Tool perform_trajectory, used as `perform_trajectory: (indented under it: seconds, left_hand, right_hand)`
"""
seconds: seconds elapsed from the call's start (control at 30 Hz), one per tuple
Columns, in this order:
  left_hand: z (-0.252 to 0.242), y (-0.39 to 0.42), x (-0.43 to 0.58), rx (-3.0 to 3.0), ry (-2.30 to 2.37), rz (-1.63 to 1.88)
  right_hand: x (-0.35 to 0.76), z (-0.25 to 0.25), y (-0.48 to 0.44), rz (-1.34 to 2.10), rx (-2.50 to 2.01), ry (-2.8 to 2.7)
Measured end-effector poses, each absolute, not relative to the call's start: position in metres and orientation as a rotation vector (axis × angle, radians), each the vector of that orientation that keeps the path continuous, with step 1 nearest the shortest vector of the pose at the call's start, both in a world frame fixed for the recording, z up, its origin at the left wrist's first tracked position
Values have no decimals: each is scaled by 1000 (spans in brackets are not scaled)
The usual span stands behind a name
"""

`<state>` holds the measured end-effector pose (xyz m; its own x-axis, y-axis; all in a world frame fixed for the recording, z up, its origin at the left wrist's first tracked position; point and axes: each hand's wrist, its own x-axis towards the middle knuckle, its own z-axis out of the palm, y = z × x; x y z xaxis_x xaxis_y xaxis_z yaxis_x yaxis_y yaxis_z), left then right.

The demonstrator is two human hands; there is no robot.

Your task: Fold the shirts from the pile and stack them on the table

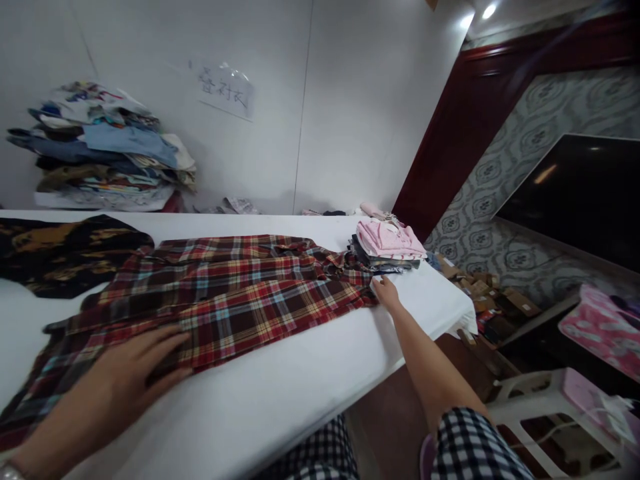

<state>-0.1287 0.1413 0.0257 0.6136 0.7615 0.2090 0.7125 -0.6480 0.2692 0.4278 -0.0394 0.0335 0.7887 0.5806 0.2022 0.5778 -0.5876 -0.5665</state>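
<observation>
A red, brown and cream plaid shirt lies stretched lengthwise across the white-covered table. My left hand rests on its near side at the left, fingers apart and flat on the cloth. At the shirt's right end, my right hand is closed on the fabric at the edge, thumb and fingers pinched together. Just beyond that hand stands a stack of folded clothes with a pink garment on top.
A black garment with tan patterns lies at the left. Behind it rises a tall clothes pile near the wall. A paper sign hangs on the wall. Right of the table are boxes and a plastic stool.
</observation>
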Motion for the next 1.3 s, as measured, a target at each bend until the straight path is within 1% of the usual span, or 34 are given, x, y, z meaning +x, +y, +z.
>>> perform_trajectory:
  seconds: [0.07,0.2,0.27,0.43,0.5,0.63,0.73,0.8,0.83,0.9,0.93,1.0,1.07,1.13,1.2,1.3]
  left_hand:
    - [24,129,-120,2811,1128,395]
    - [33,129,-111,2862,1164,255]
    - [41,136,-116,2879,1158,239]
    - [36,134,-150,2885,1139,457]
    - [32,122,-156,2791,1166,405]
    - [35,99,-152,2631,1157,184]
    - [46,92,-151,2560,1227,148]
    - [59,95,-151,2464,1246,101]
    - [68,99,-148,2405,1224,82]
    - [90,114,-135,2307,1160,97]
    - [101,126,-125,2295,1158,175]
    - [116,159,-101,2348,1245,292]
    - [120,198,-76,2469,1386,307]
    - [116,236,-54,2542,1493,296]
    - [106,271,-36,2535,1575,299]
    - [92,312,-20,2448,1727,317]
  right_hand:
    - [433,37,-26,34,-2382,-832]
    - [423,46,5,105,-2418,-893]
    - [418,53,10,100,-2411,-943]
    - [424,62,-24,29,-2424,-984]
    - [427,56,-44,54,-2462,-991]
    - [428,46,-63,84,-2618,-983]
    - [416,52,-55,-132,-2680,-1115]
    - [399,60,-43,-288,-2464,-1369]
    - [387,64,-34,-295,-2301,-1502]
    - [359,69,-15,-175,-1992,-1691]
    - [345,69,-4,-89,-1877,-1751]
    - [321,64,19,47,-1749,-1852]
    - [307,52,39,110,-1784,-1940]
    - [302,34,53,137,-1951,-1976]
    - [305,15,60,131,-2109,-1967]
    - [311,-4,59,94,-2163,-1980]
